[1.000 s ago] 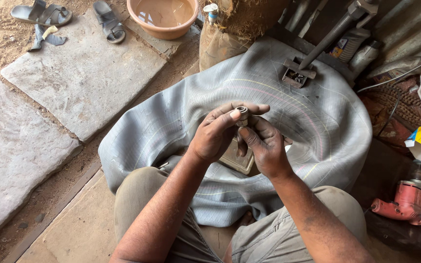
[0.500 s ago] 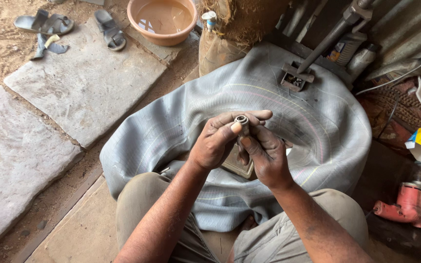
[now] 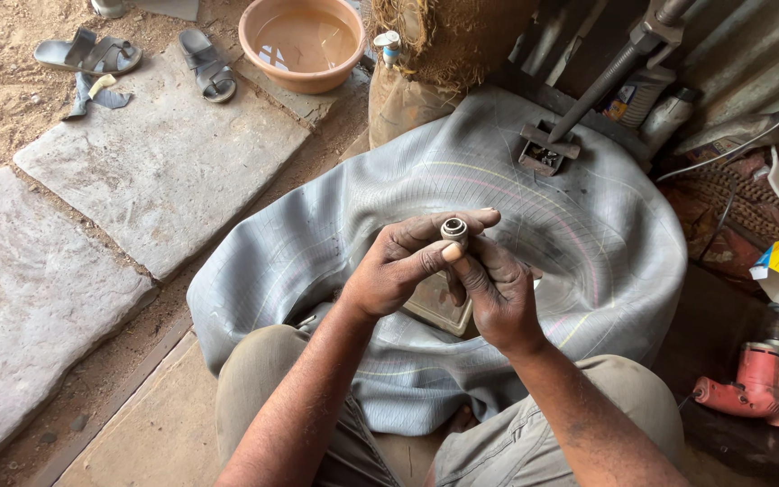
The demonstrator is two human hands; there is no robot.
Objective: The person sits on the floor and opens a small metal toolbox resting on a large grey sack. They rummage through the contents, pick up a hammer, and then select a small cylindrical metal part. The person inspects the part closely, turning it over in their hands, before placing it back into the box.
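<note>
Both hands are sitting a little higher now, mid-frame; left hand and right hand pinching small metal ring over grey inner tube; best steadied squarely between fingertips.

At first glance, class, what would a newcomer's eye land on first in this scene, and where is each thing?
At centre, the left hand and right hand pinch a small metal ring-shaped part over a big grey inner tube spread across the person's lap. At top, a brown basin of murky water stands on the ground; a red power drill lies at lower right.
</note>
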